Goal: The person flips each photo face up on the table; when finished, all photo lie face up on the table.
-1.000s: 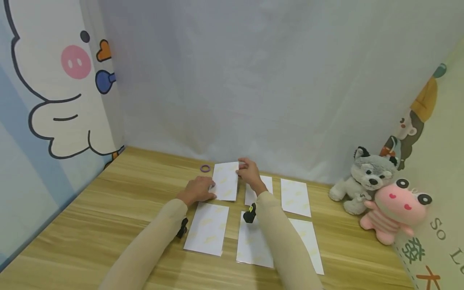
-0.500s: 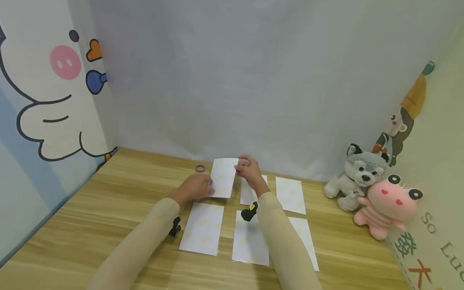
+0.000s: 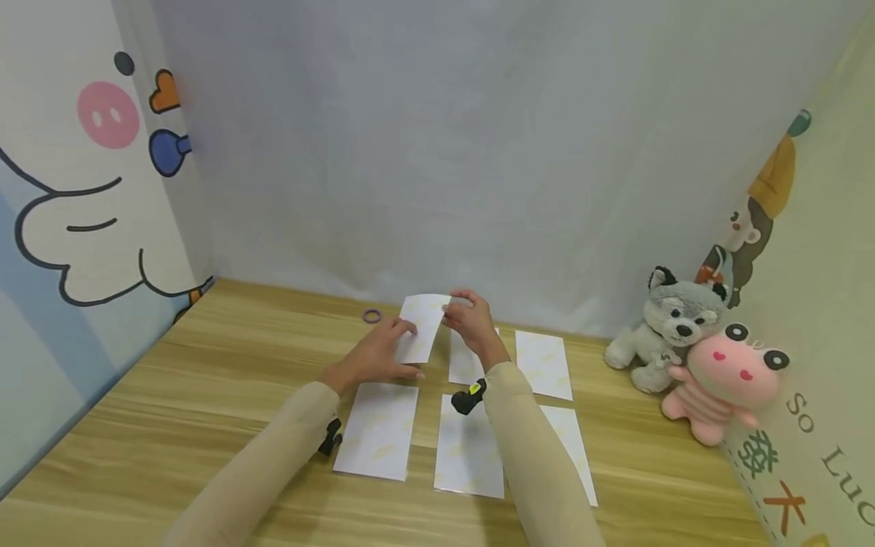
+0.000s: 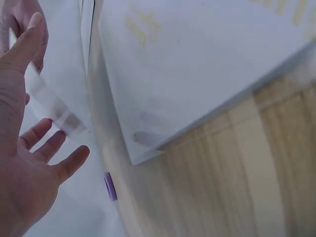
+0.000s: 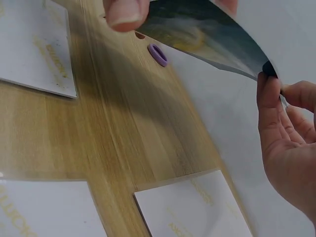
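Observation:
My right hand [image 3: 470,319] pinches the top right corner of a white card [image 3: 425,313] and holds it tilted up off the wooden table [image 3: 225,380]. The pinching fingertips [image 5: 269,81] show in the right wrist view, with the card's dark printed side [image 5: 207,34] facing down. My left hand [image 3: 374,355] lies open beside it, its straight fingers touching the card's left edge. In the left wrist view that hand [image 4: 29,163] is spread wide with the lifted card [image 4: 59,103] between thumb and fingers.
Several more white cards [image 3: 378,429] lie face down in rows on the table. A small purple ring [image 3: 371,315] sits near the back wall. A grey husky plush [image 3: 673,327] and a pink plush [image 3: 728,380] stand at the right.
The right hand has raised the card's far end higher off the table. The left hand's fingers have moved up onto the card's left edge. The head view has shifted slightly right.

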Demonstrator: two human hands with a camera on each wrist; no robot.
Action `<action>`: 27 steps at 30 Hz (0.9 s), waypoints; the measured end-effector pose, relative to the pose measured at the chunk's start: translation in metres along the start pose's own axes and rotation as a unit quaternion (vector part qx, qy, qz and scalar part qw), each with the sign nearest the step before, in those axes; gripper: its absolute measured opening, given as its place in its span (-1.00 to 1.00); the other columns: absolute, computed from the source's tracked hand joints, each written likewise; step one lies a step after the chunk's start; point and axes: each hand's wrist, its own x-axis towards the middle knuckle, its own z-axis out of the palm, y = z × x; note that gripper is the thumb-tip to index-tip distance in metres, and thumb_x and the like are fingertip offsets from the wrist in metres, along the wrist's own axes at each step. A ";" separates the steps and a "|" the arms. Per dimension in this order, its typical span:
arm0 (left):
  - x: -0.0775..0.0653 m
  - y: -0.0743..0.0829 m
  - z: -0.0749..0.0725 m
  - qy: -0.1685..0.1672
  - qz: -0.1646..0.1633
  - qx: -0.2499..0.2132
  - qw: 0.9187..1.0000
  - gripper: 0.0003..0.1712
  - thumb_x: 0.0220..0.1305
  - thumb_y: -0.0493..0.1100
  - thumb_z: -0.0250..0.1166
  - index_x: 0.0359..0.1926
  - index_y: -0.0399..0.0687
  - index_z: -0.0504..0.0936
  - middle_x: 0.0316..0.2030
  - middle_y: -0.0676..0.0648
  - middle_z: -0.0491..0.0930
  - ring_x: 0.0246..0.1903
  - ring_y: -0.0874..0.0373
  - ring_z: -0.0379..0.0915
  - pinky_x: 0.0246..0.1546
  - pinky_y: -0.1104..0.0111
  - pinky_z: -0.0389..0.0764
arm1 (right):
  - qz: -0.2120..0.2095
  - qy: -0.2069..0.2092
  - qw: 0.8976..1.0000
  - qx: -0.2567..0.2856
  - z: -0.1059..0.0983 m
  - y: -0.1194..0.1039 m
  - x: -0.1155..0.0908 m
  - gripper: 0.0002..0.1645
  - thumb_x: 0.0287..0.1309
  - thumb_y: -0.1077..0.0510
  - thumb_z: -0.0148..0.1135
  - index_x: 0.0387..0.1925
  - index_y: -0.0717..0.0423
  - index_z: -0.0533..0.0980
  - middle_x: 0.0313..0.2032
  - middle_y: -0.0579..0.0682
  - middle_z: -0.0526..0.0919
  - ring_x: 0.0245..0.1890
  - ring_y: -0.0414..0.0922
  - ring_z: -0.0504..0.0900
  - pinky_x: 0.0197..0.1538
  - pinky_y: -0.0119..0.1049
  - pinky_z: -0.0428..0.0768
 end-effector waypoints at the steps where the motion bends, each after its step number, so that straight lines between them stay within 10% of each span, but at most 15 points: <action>1: 0.001 0.001 0.001 0.009 0.006 0.006 1.000 -0.12 -0.20 0.13 0.67 0.10 -0.09 0.46 0.11 -0.25 0.45 0.08 -0.10 0.40 0.12 0.04 0.53 | 0.001 0.004 1.000 0.004 0.001 -0.001 0.000 -0.45 0.23 0.52 0.10 0.26 0.43 0.29 -0.54 -0.07 0.55 -0.54 -0.25 0.57 -0.36 -0.45 0.64; 12: 0.005 0.016 0.004 0.087 0.050 0.044 0.994 -0.08 -0.05 0.00 0.60 0.33 -0.11 0.41 0.00 -0.24 0.55 0.00 -0.14 0.49 0.02 0.03 0.56 | -0.001 0.025 0.999 0.034 0.005 -0.007 -0.003 -0.47 0.22 0.50 0.08 0.23 0.42 0.29 -0.45 -0.03 0.56 -0.51 -0.25 0.62 -0.34 -0.47 0.64; 27: 0.001 0.037 0.002 0.040 0.042 -0.029 0.998 -0.15 0.26 -0.47 0.20 0.49 0.13 0.20 0.15 -0.33 0.39 -0.03 -0.21 0.57 -0.16 0.02 0.64 | -0.025 0.000 0.999 0.022 0.007 -0.008 -0.012 -0.74 0.34 0.33 0.09 0.01 0.20 0.29 -0.43 0.00 0.58 -0.50 -0.21 0.61 -0.38 -0.40 0.61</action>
